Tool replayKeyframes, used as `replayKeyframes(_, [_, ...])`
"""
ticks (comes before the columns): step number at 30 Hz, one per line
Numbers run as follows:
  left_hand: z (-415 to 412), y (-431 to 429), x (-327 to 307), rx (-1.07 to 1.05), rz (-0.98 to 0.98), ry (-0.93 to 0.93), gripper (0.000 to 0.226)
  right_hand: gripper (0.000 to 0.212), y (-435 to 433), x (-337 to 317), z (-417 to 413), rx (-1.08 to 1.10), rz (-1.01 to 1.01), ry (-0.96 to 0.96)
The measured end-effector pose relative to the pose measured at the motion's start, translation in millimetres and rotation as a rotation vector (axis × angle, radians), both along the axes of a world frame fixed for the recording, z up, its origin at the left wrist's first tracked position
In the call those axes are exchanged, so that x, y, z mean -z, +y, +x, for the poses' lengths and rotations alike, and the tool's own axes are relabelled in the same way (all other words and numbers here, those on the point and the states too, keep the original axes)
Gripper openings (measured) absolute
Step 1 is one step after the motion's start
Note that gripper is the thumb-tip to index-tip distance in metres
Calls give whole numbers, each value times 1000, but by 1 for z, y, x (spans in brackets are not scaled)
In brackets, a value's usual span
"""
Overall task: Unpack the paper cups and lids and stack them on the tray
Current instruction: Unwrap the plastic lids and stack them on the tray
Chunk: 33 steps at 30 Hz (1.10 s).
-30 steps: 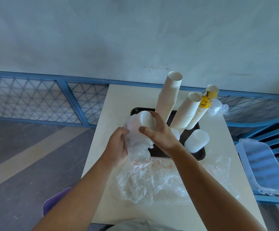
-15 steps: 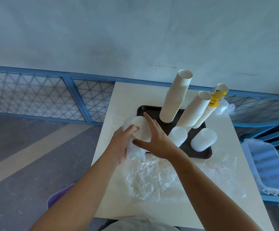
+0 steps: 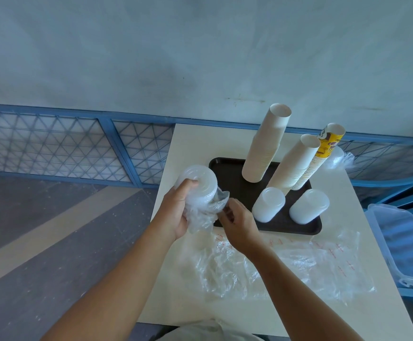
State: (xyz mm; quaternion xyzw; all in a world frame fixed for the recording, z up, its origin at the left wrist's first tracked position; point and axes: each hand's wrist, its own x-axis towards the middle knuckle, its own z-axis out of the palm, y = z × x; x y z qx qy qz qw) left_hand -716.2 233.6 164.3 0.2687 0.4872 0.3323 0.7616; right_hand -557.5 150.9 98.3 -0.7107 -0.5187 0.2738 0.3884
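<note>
A person's left hand (image 3: 176, 210) grips a sleeve of white lids (image 3: 200, 180) above the left edge of the bench (image 3: 195, 136), beside the black tray (image 3: 225, 166), while the right hand (image 3: 240, 222) pinches its clear plastic wrapper (image 3: 198, 216). Paper cup stacks (image 3: 264, 143) and two lid stacks (image 3: 268, 205) stand on the tray.

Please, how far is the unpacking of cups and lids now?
Done: two white paper cup stacks, one yellow printed cup stack and two translucent white lid stacks stand on the black tray; empty clear plastic bags lie nearby. In hand: the left hand grips a third lid stack, half in its clear wrapper, which the right hand pinches. Left: strip it, place it; a wrapped bundle lies behind the tray.
</note>
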Motion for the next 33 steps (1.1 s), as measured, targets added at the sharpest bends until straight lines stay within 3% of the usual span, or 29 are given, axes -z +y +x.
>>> replayKeyframes(3, [-1,1,-1,14,-1,-9,38,5,1,-13,1,85,6,115])
replayKeyframes(5, [0,0,-2,17,0,-13,36,18,-2,-30,-1,121,158,92])
replayKeyframes(8, [2,1,1,1,10,33,39,41,-3,-55,-1,137,452,-120])
replayKeyframes(10, [2,1,1,2,13,42,42,37,1,-65,-3,53,557,-243])
replayKeyframes(12, [3,2,-3,9,0,32,42,34,3,-60,-9,-29,474,-224])
replayKeyframes(14, [4,2,-6,22,19,18,35,43,0,-48,-14,-67,207,-63])
replayKeyframes(16, [5,3,-6,48,87,44,24,50,-7,-39,-15,0,98,13])
replayKeyframes(18, [2,4,-2,62,150,98,18,59,-6,-47,-8,112,222,-122])
replayKeyframes(20, [-1,5,0,90,168,134,22,79,4,-72,2,63,310,-287])
replayKeyframes(24, [-4,8,2,170,184,154,54,109,35,-119,22,-469,34,-502])
replayKeyframes(27, [0,6,1,193,223,175,52,108,53,-122,23,-635,-67,-584])
replayKeyframes(30, [-1,6,2,198,236,164,50,100,61,-118,19,-670,-71,-606])
replayKeyframes(33, [-4,5,3,201,222,171,63,101,63,-112,17,-681,-70,-606])
